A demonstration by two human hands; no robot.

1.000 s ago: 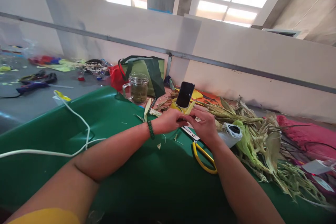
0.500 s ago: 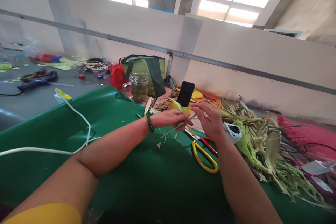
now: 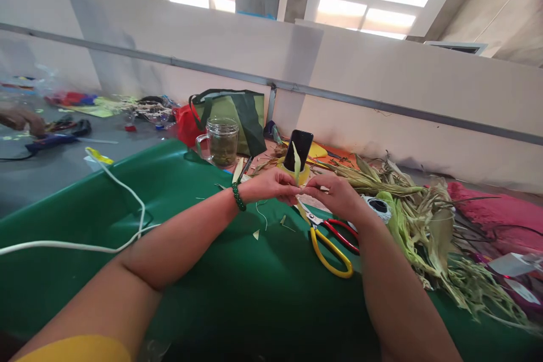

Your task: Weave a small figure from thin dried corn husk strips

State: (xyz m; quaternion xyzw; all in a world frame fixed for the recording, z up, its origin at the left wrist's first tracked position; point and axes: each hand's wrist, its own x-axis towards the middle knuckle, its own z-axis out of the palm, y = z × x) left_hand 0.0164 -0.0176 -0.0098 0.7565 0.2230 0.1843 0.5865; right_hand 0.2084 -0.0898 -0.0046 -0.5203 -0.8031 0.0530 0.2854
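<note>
Between my two hands stands a narrow pale-green corn husk strip (image 3: pixel 297 161), its tip pointing up in front of a phone (image 3: pixel 302 144). My left hand (image 3: pixel 278 185), with a green bead bracelet at the wrist, pinches the strip's lower part. From the other side my right hand (image 3: pixel 333 192) meets it, thumb and fingertips pressed together at the same spot. Just below the hands lie scissors (image 3: pixel 333 249) with one yellow and one red handle. Small husk scraps (image 3: pixel 256 234) and bits of thread rest on the green mat (image 3: pixel 203 277).
A glass mug of tea (image 3: pixel 223 144) stands before a green bag (image 3: pixel 250 119). Dried corn husks (image 3: pixel 432 226) and a white thread spool (image 3: pixel 378 209) lie to the right. A white cable (image 3: pixel 63 243) crosses the mat's left side. Another person's hand (image 3: pixel 21 120) shows at far left.
My right hand has moved left to meet my left hand. The husk strip now points upward instead of slanting sideways. Another person's hand has come into view at far left.
</note>
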